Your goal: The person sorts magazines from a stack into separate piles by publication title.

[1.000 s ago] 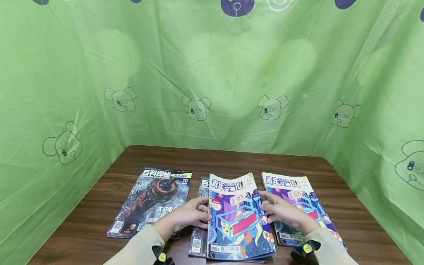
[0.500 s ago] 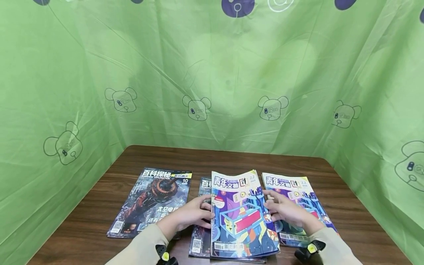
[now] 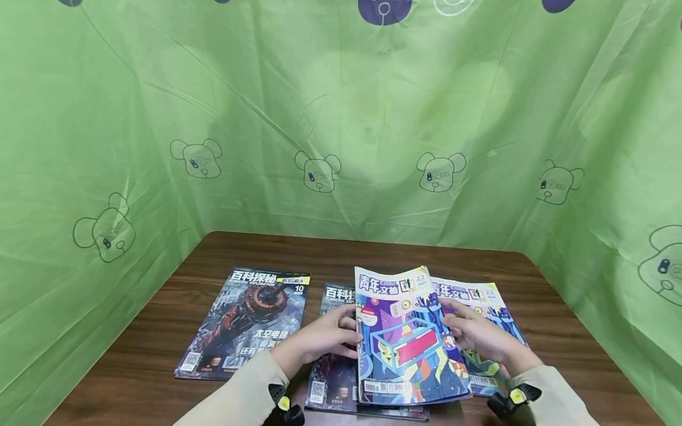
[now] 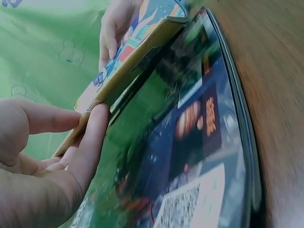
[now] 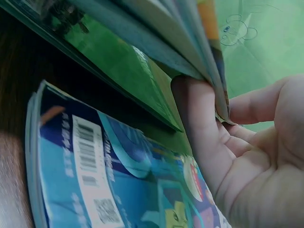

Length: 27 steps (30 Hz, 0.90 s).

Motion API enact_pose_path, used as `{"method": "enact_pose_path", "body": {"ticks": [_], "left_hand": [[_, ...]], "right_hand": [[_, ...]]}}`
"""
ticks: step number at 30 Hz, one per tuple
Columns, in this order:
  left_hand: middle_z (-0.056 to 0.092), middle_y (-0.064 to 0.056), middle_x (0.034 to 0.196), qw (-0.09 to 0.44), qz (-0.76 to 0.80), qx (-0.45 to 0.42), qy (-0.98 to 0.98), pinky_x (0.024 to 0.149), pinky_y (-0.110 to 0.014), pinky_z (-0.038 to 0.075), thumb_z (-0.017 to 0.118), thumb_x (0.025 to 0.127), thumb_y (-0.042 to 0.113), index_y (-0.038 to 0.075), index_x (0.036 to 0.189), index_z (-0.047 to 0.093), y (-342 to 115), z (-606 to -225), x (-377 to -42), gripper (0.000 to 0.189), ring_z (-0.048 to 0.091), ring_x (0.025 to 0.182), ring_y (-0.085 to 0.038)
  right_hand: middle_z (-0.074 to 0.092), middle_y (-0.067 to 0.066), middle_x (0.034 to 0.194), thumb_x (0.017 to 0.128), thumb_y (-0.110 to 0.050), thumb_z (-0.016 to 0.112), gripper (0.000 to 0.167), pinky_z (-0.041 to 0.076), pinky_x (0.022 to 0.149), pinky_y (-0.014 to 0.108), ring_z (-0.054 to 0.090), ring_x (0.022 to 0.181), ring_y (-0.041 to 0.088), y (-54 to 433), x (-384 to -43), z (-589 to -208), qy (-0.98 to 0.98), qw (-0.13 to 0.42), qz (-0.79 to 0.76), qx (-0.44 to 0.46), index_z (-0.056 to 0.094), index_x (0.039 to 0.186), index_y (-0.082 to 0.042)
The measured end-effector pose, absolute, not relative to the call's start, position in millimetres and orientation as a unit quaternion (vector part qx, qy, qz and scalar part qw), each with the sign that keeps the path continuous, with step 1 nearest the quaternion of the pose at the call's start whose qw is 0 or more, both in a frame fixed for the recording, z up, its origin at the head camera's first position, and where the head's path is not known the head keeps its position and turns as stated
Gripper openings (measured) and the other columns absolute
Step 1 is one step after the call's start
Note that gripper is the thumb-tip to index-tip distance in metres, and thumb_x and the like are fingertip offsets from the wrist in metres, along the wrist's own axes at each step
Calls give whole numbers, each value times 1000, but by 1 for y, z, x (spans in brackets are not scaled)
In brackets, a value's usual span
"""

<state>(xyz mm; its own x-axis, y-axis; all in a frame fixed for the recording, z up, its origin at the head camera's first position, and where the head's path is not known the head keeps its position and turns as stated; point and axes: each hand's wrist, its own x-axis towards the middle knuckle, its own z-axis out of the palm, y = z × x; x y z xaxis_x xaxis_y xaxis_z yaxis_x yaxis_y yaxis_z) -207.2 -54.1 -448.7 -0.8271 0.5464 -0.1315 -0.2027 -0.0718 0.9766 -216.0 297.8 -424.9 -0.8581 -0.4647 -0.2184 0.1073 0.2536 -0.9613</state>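
Both hands hold a colourful magazine (image 3: 412,340) by its long side edges, tilted above a dark magazine (image 3: 331,381) on the table. My left hand (image 3: 326,337) pinches the left edge; in the left wrist view its fingers and thumb grip the yellowish spine (image 4: 137,59), above the dark glossy cover (image 4: 156,137). At the opposite edge my right hand (image 3: 482,336) pinches the pages, with finger and thumb on either side in the right wrist view. Under that hand lies a second colourful magazine (image 3: 503,316) with the same cover, partly covered by the held one.
Another dark magazine (image 3: 250,319) lies at the left of the brown wooden table (image 3: 351,248). Green cloth (image 3: 373,195) with bear drawings hangs behind the table and along both sides.
Both hands have carried the colourful magazine to the right and a little farther back. More of the dark magazine beneath shows now, and the right-hand colourful magazine is covered more.
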Motion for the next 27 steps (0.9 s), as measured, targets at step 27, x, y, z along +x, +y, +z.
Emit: {"method": "enact_pose_path", "body": {"ticks": [27], "left_hand": [[57, -17, 119, 246, 747, 110, 608, 79, -44, 61, 62, 91, -8, 3, 155, 27, 18, -446, -212, 73, 68, 90, -27]], "right_hand": [[55, 16, 131, 108, -22, 43, 72, 58, 84, 51, 65, 104, 30, 363, -214, -422, 762, 215, -605, -90, -4, 156, 6]]}}
